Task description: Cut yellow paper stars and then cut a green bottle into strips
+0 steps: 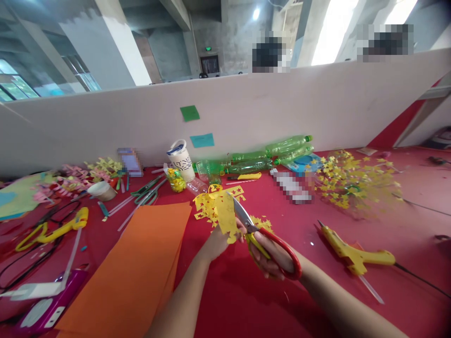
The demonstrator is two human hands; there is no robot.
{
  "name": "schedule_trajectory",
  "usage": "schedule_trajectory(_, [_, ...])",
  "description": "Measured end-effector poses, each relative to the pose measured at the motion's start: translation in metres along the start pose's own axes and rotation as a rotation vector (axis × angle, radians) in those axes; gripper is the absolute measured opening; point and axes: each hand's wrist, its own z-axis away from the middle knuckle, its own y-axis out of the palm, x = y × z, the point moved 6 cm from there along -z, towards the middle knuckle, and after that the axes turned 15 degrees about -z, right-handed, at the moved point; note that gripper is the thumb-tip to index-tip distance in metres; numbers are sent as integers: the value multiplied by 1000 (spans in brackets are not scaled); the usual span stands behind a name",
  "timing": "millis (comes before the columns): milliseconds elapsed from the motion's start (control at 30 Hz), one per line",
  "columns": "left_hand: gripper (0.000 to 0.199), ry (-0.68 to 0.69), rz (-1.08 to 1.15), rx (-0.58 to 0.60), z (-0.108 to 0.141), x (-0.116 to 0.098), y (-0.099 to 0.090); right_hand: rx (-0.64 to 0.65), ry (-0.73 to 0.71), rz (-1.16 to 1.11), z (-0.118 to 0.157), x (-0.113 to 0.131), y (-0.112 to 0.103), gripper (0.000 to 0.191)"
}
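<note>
My right hand [273, 258] is closed round the handles of a pair of scissors [248, 220] with red and yellow grips. Their blades point up and to the left, right against the edge of a yellow sheet of paper [226, 211]. Pinched in my left hand [218, 241], that sheet stands upright and hides most of its fingers. Its lower edge is jagged with cut-outs. Behind it lie yellow paper scraps [204, 206] with star-shaped holes, and a small pile of yellow cut pieces [262, 223] sits beyond the scissors.
Orange sheets [141, 253] lie at left. A yellow glue gun [352, 251] rests at right, its cord trailing off. Green plastic bottles [250, 162], a white cup [181, 162] and a yellow cutter [248, 177] line the back. Yellow star branches [348, 180] stand back right.
</note>
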Motion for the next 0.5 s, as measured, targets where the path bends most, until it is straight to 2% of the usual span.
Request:
schedule_trajectory(33, [12,48,-45,99,2,-5,7,-29,0,20,0,1,0,51])
schedule_trajectory(100, [25,125,-36,149,5,-12,10,-102,-7,70,0,4,-1,53])
schedule_trajectory(267, [50,144,163,-96,3,-14,-11,-323,8,218,0,6,-9,56])
schedule_trajectory(367, [45,104,173,-206,4,-11,-16,-390,53,289,-1,2,-13,55])
schedule_trajectory(500, [41,31,183,-311,4,-3,-18,-397,77,411,-4,-5,-17,50])
